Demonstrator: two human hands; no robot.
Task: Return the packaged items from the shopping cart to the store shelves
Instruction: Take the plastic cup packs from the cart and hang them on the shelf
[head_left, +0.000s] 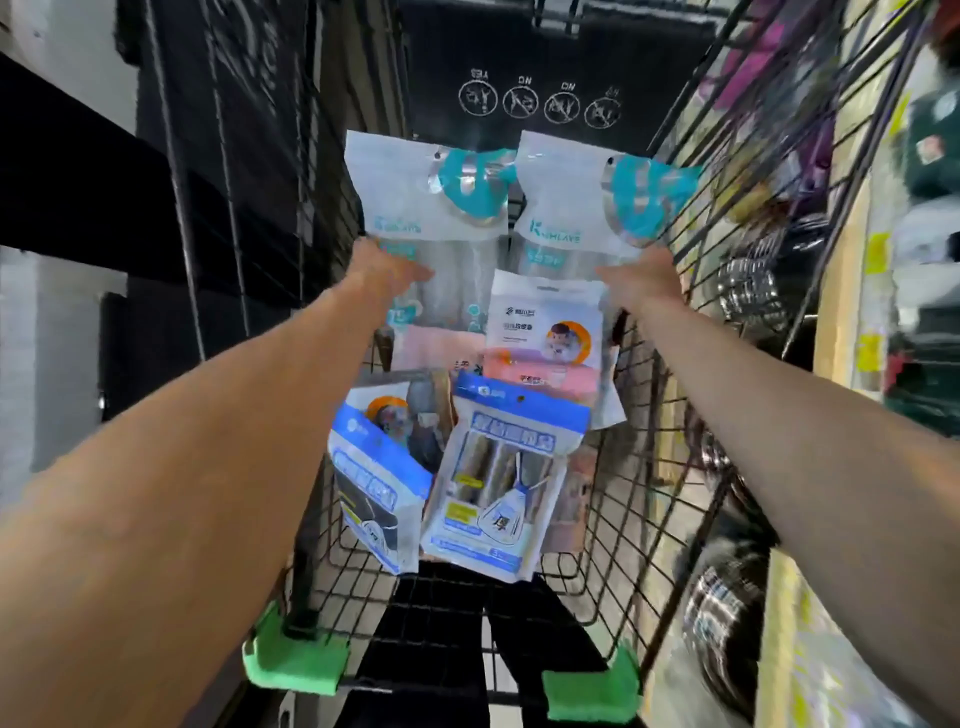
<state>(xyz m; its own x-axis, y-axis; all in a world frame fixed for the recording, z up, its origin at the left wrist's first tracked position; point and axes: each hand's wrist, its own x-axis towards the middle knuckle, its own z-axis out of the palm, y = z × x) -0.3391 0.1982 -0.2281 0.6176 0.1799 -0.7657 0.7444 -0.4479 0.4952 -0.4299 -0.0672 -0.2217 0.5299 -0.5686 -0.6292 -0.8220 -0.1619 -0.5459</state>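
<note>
Hands grip white-teal packs: L (395, 270) one (431, 192), R (644, 275) another (576, 202), over cart (675, 467).

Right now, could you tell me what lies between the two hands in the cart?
In the head view, a white packet with an orange circle stands between the left hand and right hand.

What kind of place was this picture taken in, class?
Most likely a shop aisle: a wire shopping cart holds packaged goods, and blurred stocked shelves run along the right.
</note>
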